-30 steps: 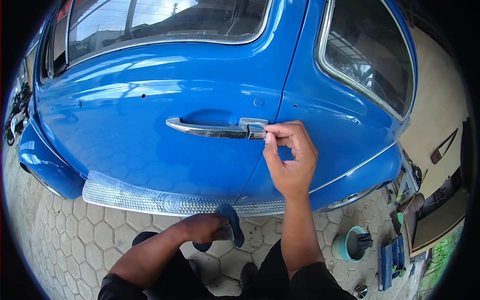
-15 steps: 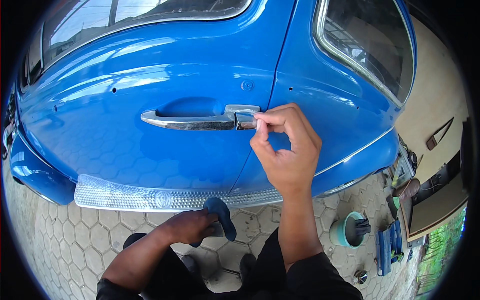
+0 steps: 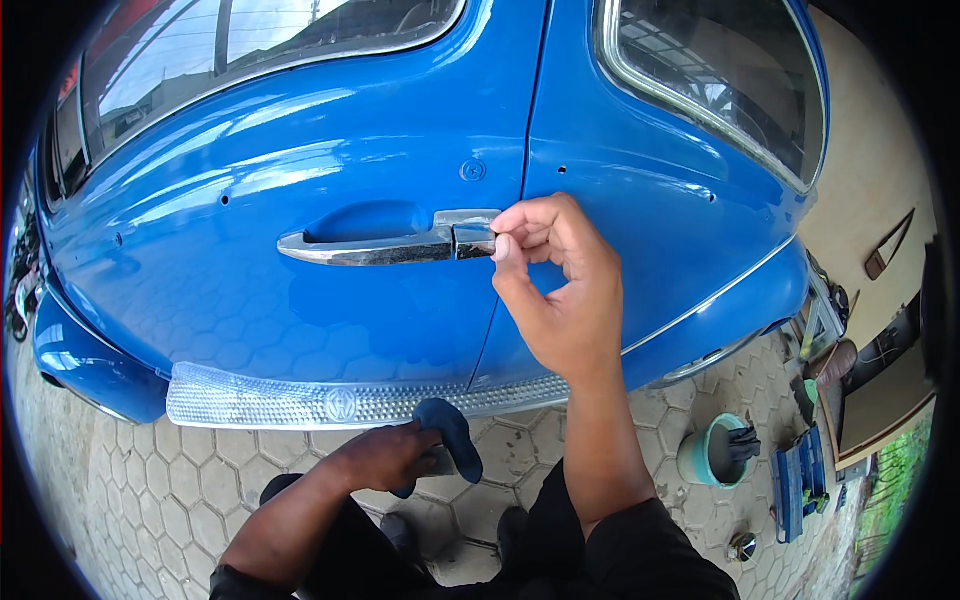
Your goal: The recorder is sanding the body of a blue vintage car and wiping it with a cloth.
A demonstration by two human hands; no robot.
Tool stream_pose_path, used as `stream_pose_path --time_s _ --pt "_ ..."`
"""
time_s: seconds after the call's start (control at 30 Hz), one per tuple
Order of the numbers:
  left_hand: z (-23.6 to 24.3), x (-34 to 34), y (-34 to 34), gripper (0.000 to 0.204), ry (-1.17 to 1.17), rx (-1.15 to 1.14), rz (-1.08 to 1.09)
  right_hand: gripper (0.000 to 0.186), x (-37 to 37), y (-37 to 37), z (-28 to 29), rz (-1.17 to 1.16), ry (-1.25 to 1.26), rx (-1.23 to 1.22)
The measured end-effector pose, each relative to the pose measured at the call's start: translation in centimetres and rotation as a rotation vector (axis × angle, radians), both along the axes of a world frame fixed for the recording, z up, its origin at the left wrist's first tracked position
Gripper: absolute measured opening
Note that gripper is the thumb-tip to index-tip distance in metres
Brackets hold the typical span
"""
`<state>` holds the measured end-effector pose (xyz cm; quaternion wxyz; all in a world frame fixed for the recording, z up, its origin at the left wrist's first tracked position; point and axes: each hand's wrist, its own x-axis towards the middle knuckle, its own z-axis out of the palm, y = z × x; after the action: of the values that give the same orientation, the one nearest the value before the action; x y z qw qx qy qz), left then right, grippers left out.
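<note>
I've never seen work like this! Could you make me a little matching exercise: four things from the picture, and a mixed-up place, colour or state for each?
Things:
1. Right hand's grip
2. Left hand's grip
3. Door handle
4. Bucket

Descriptions:
A. Turquoise, standing on the paving
B. Shiny silver, mounted on the blue door
C. Closed on a soft-looking dark blue item
D. Thumb and forefinger at the right end of a shiny part

Pairs: 1-D, 2-C, 3-B, 4-A
</note>
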<state>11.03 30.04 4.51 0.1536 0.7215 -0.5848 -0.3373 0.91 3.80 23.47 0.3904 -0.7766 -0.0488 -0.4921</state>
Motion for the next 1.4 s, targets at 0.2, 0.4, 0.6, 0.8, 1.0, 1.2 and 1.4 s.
stream_pose_path --time_s 0.2,0.4,0.6,0.8,1.0,1.2,1.4 --pt "-0.6 0.4 0.4 0.055 -0.032 0.019 0.016 0.031 -0.1 0.3 -0.1 -0.020 0.021 -0.054" --pt "-0.3 0.3 0.2 0.054 -0.010 0.025 0.009 0.030 0.6 0.4 -0.4 -0.056 -0.073 -0.062" --pt "0.0 0.2 0.1 0.054 -0.032 0.059 0.013 0.030 0.9 0.5 -0.4 -0.134 -0.132 -0.145" --pt "-0.2 0.5 0.0 0.051 -0.017 0.064 0.007 0.027 0.6 0.4 -0.3 -0.124 -0.121 -0.152" --pt "-0.6 0.6 -0.1 0.049 -0.033 0.067 0.027 0.027 0.7 0.5 -0.3 -0.134 -0.118 -0.130" --pt "-0.4 1.4 -0.3 0.048 0.022 0.034 0.012 0.017 -0.9 0.4 0.4 -0.012 -0.007 -0.048" --pt "-0.1 1.7 0.3 0.043 0.011 0.081 0.021 0.021 -2.9 -2.0 1.5 -0.104 -0.102 -0.112"
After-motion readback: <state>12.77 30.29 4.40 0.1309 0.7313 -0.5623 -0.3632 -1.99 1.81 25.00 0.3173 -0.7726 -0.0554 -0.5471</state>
